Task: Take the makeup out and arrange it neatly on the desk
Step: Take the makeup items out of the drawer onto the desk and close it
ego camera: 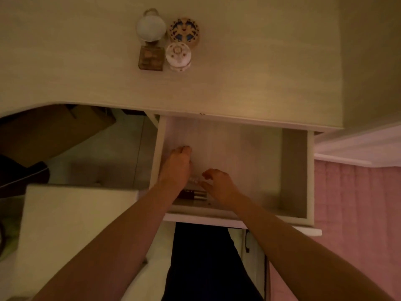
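Both forearms (121,235) are reaching into the open drawer (293,170), left hand (175,168) and right hand (219,185) hovering apart, grips unclear, dark tubes (194,194) lying crosswise between them.

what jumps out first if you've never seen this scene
Two bare arms reach into the open drawer below the desk front, the left hand and right hand beside small dark tubes at its near left corner. Farther back on the desk, four small makeup containers stand in a tight cluster.
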A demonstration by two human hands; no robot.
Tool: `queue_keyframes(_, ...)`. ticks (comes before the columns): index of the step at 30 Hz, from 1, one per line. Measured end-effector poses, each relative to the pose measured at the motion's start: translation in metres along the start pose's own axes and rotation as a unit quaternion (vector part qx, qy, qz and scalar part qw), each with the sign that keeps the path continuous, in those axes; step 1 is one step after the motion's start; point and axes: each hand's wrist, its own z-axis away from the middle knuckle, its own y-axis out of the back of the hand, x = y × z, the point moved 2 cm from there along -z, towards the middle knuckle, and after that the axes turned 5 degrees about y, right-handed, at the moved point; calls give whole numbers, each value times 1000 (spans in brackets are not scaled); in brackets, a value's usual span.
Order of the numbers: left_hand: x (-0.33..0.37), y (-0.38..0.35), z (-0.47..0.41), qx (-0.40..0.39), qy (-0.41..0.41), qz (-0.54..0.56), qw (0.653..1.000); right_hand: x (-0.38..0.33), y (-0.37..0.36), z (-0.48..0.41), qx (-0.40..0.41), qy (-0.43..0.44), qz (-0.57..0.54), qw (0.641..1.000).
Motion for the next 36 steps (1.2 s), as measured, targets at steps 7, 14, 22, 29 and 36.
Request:
queue_keyframes(7, -9, -36, -26, -33, 131, 27, 990, 8, -19, -31, -19, 11, 59, 998)
queue_keyframes(14, -19, -50, -37, -13, 128, -9, 992, 8, -27, -49, 2, 30, 143, 989)
queue_keyframes(22, -23, -49, -44, -43, 116, 16, 992, 36, 4, -29, 40, 8, 172, 984)
queue_keyframes(29, -19, -48, -43, -84, 101, 36, 991, 38, 11, -29, 48, 38, 229, 971)
queue_keyframes(36, -16, -43, -45, -113, 77, 15, 991, 35, 6, -39, 48, 108, 269, 956)
